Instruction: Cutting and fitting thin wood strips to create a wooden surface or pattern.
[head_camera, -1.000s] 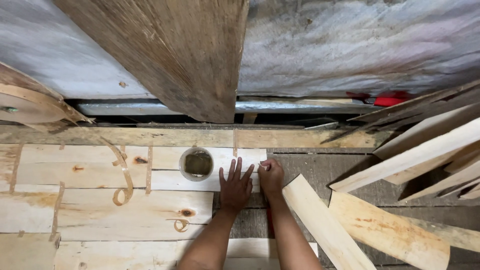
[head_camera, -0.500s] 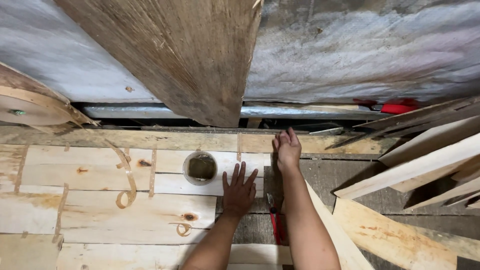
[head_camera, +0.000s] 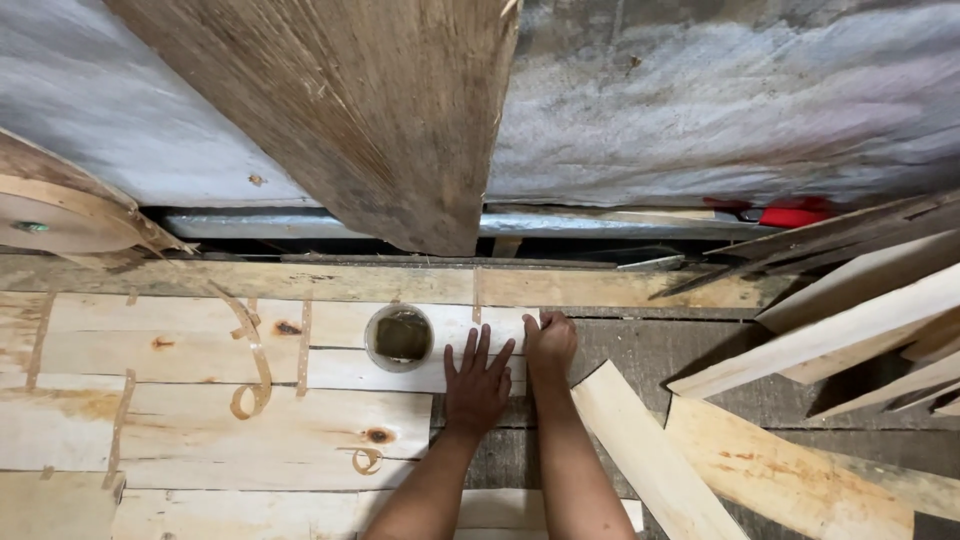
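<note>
My left hand (head_camera: 478, 385) lies flat with its fingers spread on the right end of a short pale board (head_camera: 340, 350). Just right of it, my right hand (head_camera: 548, 345) is curled, fingers folded over that board's end edge. A small round cup (head_camera: 400, 337) with dark contents stands on the board, a little left of my left hand. The pale board lies among other light planks (head_camera: 200, 430) laid side by side on the grey floor boards (head_camera: 650, 350).
A wide weathered plank (head_camera: 380, 120) leans overhead against a grey sheet wall (head_camera: 720, 100). Loose light planks (head_camera: 830, 330) are stacked at the right and two (head_camera: 650, 460) lie beside my right forearm. A round wooden disc (head_camera: 50, 215) sits far left. A red object (head_camera: 795, 213) lies at the wall's base.
My right hand reached forward past the board's end half a second ago, then came back and curled at the board's end. My left hand stayed flat on the board.
</note>
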